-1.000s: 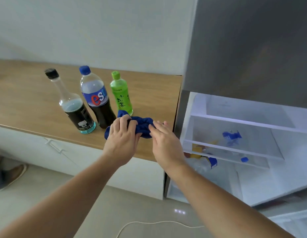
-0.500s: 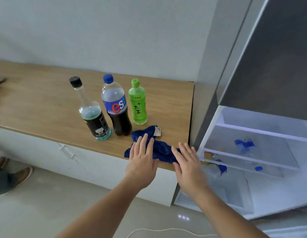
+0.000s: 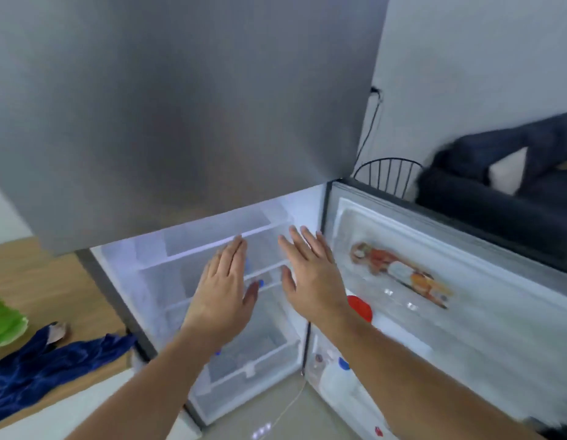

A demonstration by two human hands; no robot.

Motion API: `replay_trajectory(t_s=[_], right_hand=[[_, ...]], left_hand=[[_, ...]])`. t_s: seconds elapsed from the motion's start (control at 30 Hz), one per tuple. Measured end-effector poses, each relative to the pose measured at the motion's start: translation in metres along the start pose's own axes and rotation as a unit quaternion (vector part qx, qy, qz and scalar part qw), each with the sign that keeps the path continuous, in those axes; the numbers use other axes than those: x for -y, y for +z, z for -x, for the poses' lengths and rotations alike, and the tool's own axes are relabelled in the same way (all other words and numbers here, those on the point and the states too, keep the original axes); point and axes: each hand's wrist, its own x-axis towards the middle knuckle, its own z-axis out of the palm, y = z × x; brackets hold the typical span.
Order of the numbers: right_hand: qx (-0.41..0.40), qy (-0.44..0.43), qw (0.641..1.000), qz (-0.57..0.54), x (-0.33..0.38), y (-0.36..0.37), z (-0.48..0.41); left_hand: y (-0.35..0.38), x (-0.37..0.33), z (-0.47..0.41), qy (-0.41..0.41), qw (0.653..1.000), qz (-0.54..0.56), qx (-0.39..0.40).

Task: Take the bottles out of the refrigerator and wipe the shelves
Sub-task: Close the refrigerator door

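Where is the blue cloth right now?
In the head view's lower left, the blue cloth lies crumpled on the wooden counter, beside the open refrigerator; neither hand touches it.

Refrigerator [image 3: 180, 122]: grey steel, lower door swung open at right of frame. Shelves [image 3: 212, 246]: clear, white-edged, lit, centre frame. Green bottle [image 3: 4, 322]: far left edge, blurred. Blue cloth [image 3: 53, 363]: crumpled, lower left.

A wooden countertop [image 3: 37, 287] runs along the left, above a white cabinet front [image 3: 63, 414]. Behind the open door stands a black wire chair back [image 3: 388, 176], with a dark garment [image 3: 504, 185] draped just beside it and a black cable [image 3: 369, 128] hanging down the pale wall [image 3: 482, 58]. A thin white cord [image 3: 288, 404] lies on the tiled floor [image 3: 275, 423].
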Motion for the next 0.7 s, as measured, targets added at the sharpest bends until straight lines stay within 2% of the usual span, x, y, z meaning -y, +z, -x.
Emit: replay_trajectory(t_s=[0.17,0.37,0.47,0.57,0.7], right_hand=[[-0.051,0.131,0.979,0.148,-0.107,-0.122,0.05],[-0.075,0.306,0.905,0.285,-0.197,-0.23,0.123],[-0.035,0.384,0.865,0.321,-0.219,-0.245,0.155],[0.023,0.376,0.865,0.331,-0.227,-0.247,0.165],[0.058,0.367,0.869,0.328,-0.227,-0.249,0.163]], left_hand=[[0.001,-0.143,-0.062,0.071,0.997,0.03,-0.016],[0.027,-0.251,-0.117,0.156,0.986,0.037,0.036],[0.047,-0.282,-0.136,0.19,0.978,0.039,0.078],[0.065,-0.302,-0.136,0.183,0.979,0.035,0.084],[0.075,-0.292,-0.135,0.187,0.981,0.03,0.041]])
